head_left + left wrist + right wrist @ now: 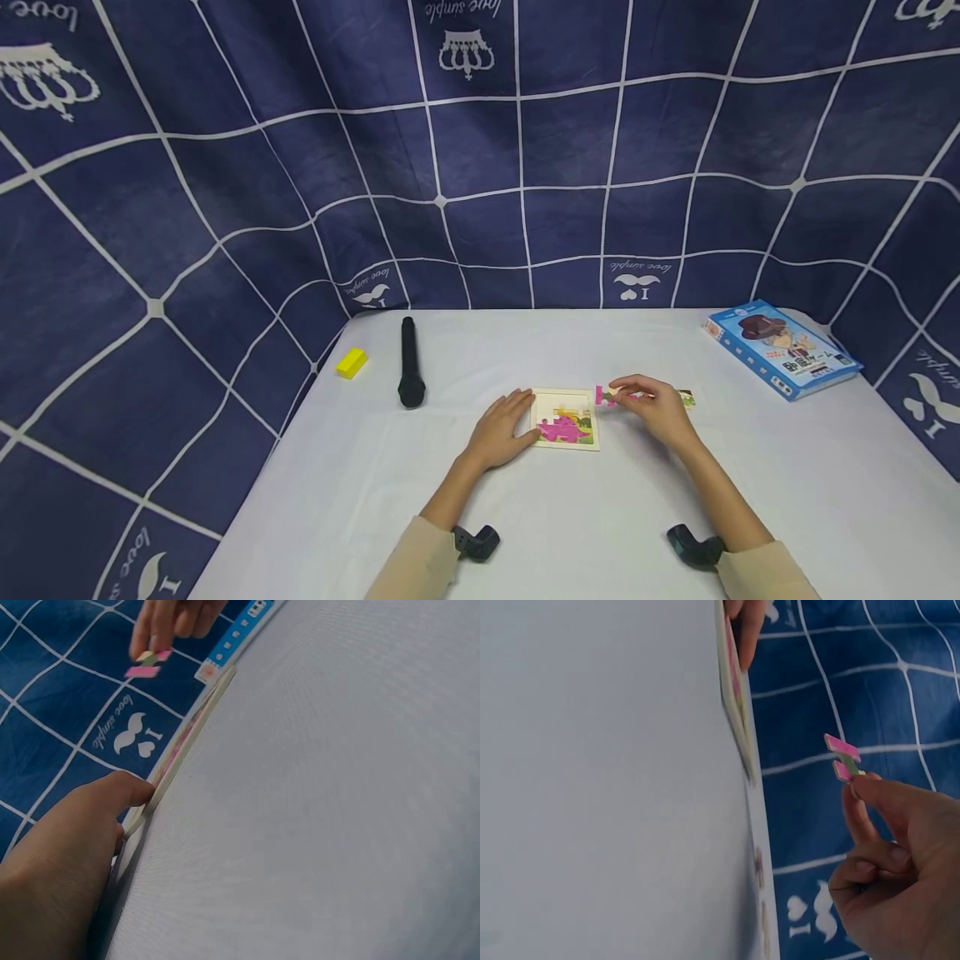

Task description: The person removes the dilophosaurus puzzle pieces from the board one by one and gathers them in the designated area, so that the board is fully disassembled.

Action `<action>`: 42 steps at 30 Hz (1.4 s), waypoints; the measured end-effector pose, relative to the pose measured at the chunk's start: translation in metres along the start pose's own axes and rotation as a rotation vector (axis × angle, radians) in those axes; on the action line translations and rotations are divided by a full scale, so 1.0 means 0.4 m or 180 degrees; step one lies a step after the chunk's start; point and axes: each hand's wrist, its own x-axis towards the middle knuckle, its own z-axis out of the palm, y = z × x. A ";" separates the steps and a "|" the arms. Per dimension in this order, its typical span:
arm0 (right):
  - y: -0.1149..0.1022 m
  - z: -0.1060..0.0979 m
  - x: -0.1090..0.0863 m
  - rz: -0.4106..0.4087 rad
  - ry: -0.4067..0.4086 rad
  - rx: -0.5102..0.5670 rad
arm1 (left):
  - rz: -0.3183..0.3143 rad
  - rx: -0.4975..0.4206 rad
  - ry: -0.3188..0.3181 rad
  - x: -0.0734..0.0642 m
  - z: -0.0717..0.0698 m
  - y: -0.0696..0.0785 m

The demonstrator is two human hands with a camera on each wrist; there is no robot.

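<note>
The left hand (501,429) rests extended fingers on the jigsaw tray (546,407), perhaps for steadying; the right hand (656,410) pinches a jigsaw piece (847,760) by its end.

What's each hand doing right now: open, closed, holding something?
Left hand: open, touching the dinosaur puzzle tray along its edge.
Right hand: closed, pinching a pink-and-green puzzle piece.

Curtain (570,142): we see navy, with white lines and crowns.
Table (315,500): we log one, white-topped.
</note>
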 end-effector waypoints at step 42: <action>0.096 -0.035 -0.027 0.0032 -0.0031 -0.0896 | -0.0008 -0.0092 -0.0010 0.002 -0.001 -0.001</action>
